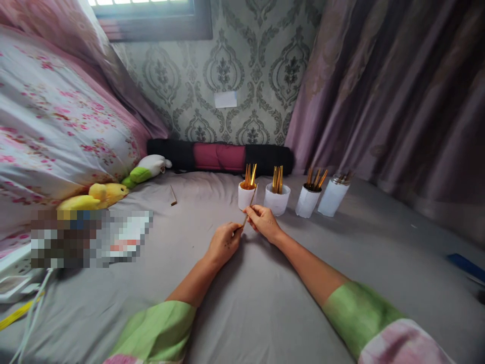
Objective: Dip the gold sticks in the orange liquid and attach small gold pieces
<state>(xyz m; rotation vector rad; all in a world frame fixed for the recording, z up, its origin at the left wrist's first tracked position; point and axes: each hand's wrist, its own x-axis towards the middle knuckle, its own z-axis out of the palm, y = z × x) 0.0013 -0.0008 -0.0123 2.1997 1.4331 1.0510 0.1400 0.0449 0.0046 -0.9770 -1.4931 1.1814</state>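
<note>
My left hand (223,244) and my right hand (264,222) meet over the grey sheet, both pinched on one thin golden stick (249,208) that slants up toward the leftmost white cup (246,196). Several white cups stand in a row just beyond my hands, each holding several golden sticks: a second cup (277,199), a third (307,200), and a paler one (333,197) at the right end. A single loose stick (173,195) lies on the sheet to the left.
A floral pillow (56,121) and yellow and green soft toys (108,192) lie at the left. A black and red bolster (220,155) rests against the patterned wall. Curtains (397,101) hang at the right. A blue object (466,267) sits at the right edge.
</note>
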